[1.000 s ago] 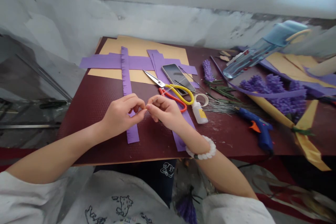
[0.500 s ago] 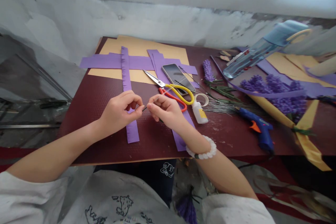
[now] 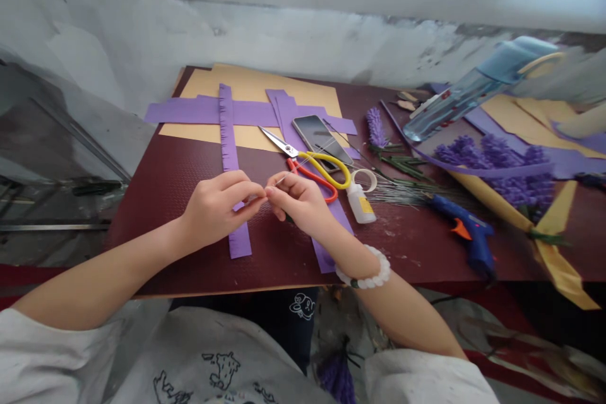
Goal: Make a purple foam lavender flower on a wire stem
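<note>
My left hand (image 3: 225,208) and my right hand (image 3: 298,202) meet fingertip to fingertip above the front of the table. A thin wire (image 3: 280,181) rises from the fingers of my right hand toward the scissors. Between my left thumb and fingers the pinch hides whatever is there. Beneath my left hand lies a fringed purple paper strip (image 3: 240,240). Just behind my right hand rest scissors (image 3: 326,170) with one yellow and one red handle. A small white glue bottle (image 3: 360,203) and a tape roll (image 3: 365,180) are right of that hand.
A phone (image 3: 322,139) lies on purple strips and tan paper (image 3: 199,82). Further right are thin wires (image 3: 402,194), a purple flower spike (image 3: 376,128), a blue glue gun (image 3: 466,227), a wrapped purple bouquet (image 3: 514,177) and a leaning blue bottle (image 3: 478,91).
My left hand has shifted slightly right, so its fingertips now touch those of my right hand. The short dark piece seen between them earlier is covered.
</note>
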Action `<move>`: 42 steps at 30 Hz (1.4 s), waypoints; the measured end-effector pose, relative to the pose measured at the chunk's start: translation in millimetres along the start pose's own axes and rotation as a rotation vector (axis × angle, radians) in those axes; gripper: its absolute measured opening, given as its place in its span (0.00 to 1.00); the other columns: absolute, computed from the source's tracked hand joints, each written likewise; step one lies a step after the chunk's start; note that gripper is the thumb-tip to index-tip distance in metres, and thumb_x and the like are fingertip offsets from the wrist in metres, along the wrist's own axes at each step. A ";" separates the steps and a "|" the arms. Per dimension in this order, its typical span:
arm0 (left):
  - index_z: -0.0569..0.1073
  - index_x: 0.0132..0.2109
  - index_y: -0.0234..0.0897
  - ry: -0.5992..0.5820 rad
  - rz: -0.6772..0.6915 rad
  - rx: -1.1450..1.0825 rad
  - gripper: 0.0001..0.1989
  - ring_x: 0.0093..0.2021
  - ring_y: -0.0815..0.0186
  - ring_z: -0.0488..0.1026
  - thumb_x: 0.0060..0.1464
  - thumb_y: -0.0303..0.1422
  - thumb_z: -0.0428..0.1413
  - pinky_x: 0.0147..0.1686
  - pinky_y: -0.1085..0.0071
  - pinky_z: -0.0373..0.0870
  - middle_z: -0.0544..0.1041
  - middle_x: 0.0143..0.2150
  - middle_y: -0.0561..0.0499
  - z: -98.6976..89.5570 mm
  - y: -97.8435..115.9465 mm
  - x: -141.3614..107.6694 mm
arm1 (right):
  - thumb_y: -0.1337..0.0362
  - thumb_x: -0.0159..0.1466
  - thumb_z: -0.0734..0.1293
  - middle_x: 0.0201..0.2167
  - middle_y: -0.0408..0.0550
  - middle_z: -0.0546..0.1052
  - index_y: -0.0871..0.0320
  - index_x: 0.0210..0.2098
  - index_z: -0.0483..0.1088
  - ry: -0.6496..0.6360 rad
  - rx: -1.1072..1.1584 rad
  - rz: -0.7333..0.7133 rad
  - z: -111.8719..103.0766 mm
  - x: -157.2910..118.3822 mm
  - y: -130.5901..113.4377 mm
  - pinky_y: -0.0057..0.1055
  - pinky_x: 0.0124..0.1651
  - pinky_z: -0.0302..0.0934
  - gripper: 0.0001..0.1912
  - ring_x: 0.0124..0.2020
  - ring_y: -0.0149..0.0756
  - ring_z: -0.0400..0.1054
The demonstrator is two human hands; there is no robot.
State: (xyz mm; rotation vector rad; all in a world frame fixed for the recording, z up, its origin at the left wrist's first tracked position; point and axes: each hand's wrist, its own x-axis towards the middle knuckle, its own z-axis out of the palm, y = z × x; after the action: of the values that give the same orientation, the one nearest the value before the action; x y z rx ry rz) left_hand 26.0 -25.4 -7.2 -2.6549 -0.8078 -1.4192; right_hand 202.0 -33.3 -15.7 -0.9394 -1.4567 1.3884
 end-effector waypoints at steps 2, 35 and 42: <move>0.72 0.33 0.37 0.000 0.030 0.023 0.04 0.25 0.75 0.70 0.56 0.29 0.56 0.27 0.80 0.69 0.74 0.27 0.54 -0.6 0.1 0.0 | 0.49 0.57 0.69 0.14 0.33 0.64 0.57 0.29 0.64 -0.008 0.025 0.012 0.5 0.2 0.9 0.24 0.19 0.51 0.18 0.15 0.22 0.56; 0.72 0.33 0.35 -0.021 0.026 -0.037 0.02 0.27 0.75 0.70 0.54 0.26 0.57 0.28 0.80 0.68 0.74 0.28 0.53 -3.3 0.6 0.6 | 0.53 0.58 0.69 0.13 0.33 0.65 0.58 0.29 0.64 -0.032 0.108 0.014 1.0 -1.3 1.2 0.23 0.19 0.50 0.15 0.14 0.22 0.55; 0.69 0.30 0.35 -0.073 -0.039 -0.039 0.05 0.22 0.76 0.64 0.54 0.25 0.55 0.24 0.80 0.63 0.67 0.24 0.56 -1.7 4.4 1.6 | 0.54 0.58 0.69 0.14 0.32 0.65 0.59 0.30 0.65 -0.021 0.102 0.000 2.2 -1.0 3.2 0.22 0.18 0.50 0.15 0.14 0.21 0.56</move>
State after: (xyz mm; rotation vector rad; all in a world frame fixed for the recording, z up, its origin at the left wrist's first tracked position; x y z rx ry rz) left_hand 27.5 -29.0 -4.0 -2.7493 -0.8518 -1.3682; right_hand 200.1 -34.7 -18.9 -0.8628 -1.3881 1.4628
